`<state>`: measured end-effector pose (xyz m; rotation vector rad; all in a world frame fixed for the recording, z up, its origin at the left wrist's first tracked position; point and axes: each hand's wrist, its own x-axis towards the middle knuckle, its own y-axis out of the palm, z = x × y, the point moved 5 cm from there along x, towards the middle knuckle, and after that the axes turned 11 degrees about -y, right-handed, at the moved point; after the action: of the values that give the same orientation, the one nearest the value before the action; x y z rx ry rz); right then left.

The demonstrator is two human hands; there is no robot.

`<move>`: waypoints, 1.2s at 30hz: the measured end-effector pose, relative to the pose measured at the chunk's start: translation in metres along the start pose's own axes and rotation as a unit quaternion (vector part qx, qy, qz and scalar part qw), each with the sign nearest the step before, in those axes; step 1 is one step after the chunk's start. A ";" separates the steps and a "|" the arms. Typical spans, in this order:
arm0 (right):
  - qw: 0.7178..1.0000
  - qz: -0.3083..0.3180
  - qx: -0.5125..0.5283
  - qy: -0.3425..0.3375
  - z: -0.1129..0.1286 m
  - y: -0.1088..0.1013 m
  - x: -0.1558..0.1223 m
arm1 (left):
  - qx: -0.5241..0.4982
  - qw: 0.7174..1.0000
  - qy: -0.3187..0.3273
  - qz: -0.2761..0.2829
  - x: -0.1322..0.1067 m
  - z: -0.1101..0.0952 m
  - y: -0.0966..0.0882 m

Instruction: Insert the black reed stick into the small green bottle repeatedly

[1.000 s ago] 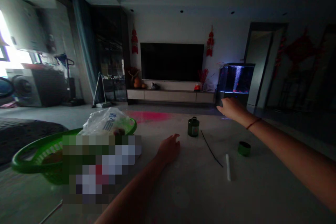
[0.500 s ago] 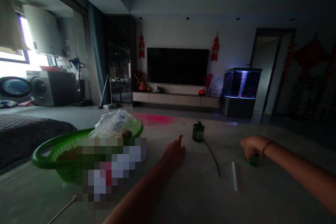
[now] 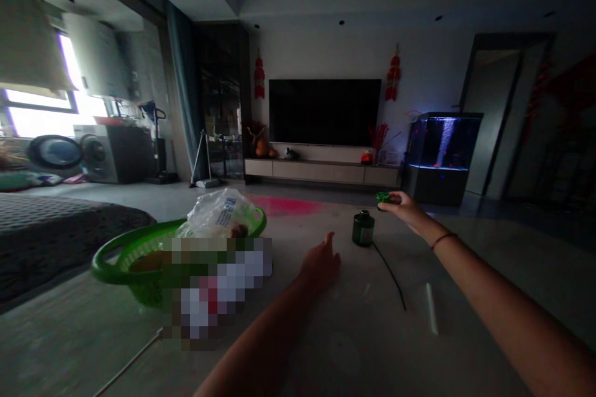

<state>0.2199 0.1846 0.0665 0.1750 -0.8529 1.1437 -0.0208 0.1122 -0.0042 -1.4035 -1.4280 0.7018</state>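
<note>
A small dark green bottle (image 3: pixel 363 229) stands open-topped on the grey table (image 3: pixel 354 347). My right hand (image 3: pixel 406 208) is stretched out just beyond and to the right of the bottle, its fingers pinched on a green cap (image 3: pixel 383 197) held a little above the bottle's height. My left hand (image 3: pixel 321 263) rests on the table to the left of the bottle, loosely curled with one finger raised; nothing shows in it. A thin black stick (image 3: pixel 390 274) and a white stick (image 3: pixel 431 316) lie on the table to the right.
A green plastic basket (image 3: pixel 139 257) with a plastic bag (image 3: pixel 218 214) stands at the left of the table, beside a blurred-out patch. Beyond are a TV (image 3: pixel 325 111), a low cabinet (image 3: pixel 321 170), a lit fish tank (image 3: pixel 442 142) and a washing machine (image 3: pixel 102 155).
My right hand came back from the far edge, took the green cap off the table at the right, and lifted it forward beside the bottle. The left hand stayed put; the view shifted.
</note>
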 end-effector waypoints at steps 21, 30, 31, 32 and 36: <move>0.992 0.128 -0.004 -0.008 -0.001 0.048 -0.009 | 0.016 0.999 -0.021 0.018 0.000 -0.003 -0.002; 0.985 0.142 0.028 0.096 0.002 0.037 -0.014 | 0.029 0.999 -0.011 0.016 0.002 -0.004 -0.002; 0.982 0.148 0.033 0.108 0.005 0.034 -0.015 | 0.031 0.999 -0.010 0.016 0.003 -0.004 -0.002; 0.980 0.154 0.037 0.117 0.008 0.032 -0.015 | 0.032 0.999 -0.010 0.015 0.003 -0.004 -0.002; 0.981 0.160 0.019 0.111 0.012 0.020 -0.013 | 0.020 1.000 -0.005 0.001 0.003 -0.003 -0.002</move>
<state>0.1947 0.1778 0.0604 -0.0619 -0.6756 1.4505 -0.0181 0.1142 -0.0006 -1.3734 -1.4134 0.7357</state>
